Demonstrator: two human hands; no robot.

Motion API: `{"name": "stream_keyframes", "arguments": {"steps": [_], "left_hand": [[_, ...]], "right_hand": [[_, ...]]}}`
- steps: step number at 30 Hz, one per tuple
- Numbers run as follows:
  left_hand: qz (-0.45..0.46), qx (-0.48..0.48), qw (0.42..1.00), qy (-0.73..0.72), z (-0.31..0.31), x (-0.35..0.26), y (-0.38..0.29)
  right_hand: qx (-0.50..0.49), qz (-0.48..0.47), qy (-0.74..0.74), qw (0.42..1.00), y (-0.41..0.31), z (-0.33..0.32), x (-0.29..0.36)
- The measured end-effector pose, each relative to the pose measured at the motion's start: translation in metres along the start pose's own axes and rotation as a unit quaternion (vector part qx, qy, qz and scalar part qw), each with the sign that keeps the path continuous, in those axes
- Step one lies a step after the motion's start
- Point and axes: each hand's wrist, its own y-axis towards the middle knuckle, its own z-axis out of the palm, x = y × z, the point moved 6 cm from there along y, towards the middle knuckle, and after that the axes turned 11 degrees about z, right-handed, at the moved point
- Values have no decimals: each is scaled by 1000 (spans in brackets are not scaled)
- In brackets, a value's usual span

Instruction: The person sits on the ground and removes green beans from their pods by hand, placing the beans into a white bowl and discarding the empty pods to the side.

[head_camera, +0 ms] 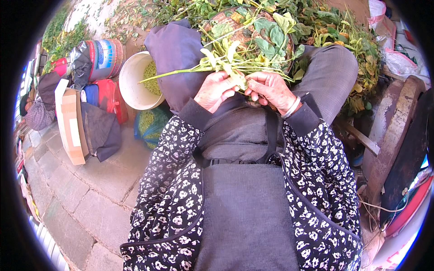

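Observation:
Above my lap, my left hand (217, 88) grips a green pod (238, 80) on a bean plant whose pale stem (184, 71) reaches out left. Close beside it, my right hand (269, 88) pinches the same cluster of pods and stems; what sits right between those fingertips is partly hidden. More plump pods (232, 50) stand up from the stems just beyond my fingers. Behind them, a round woven basket (225, 23) between my knees carries loose green leaves (269, 35). To the left, a white bucket (127, 81) lies tilted toward me with many green pods (151, 78) inside.
A blue mesh bag of pods (149, 127) rests below the bucket. Leafy bean plants (359, 64) are heaped ahead and right. A cardboard box (73, 125), dark cloth (100, 130) and a large printed bucket (105, 61) stand left on paving. A worn wooden frame (390, 135) stands at right.

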Motion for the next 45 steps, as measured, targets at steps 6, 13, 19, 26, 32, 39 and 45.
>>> {"name": "stream_keyframes", "arguments": {"steps": [6, 13, 19, 26, 32, 39, 45], "left_hand": [[13, -68, 996, -55, -4, 8, -5], [27, -175, 983, 36, -3, 4, -10], [-16, -140, 990, 14, -9, 12, -3], [13, -149, 986, 76, -8, 22, -2], [129, -100, 894, 417, -2, -13, -9], [107, -137, 977, 126, -4, -21, -29], [26, -123, 984, -129, -6, -5, -20]], "right_hand": [[-86, -94, -102, 987, -9, 18, 7], [-218, -311, -442, 813, -25, 43, 37], [-208, -272, -440, 830, -2, 41, 30], [-311, -273, -395, 820, -2, 30, 41], [-351, -291, -383, 803, 0, 27, 43], [-305, -348, -372, 805, -12, 39, 56], [-232, -278, -302, 882, -6, 41, 40]]}}
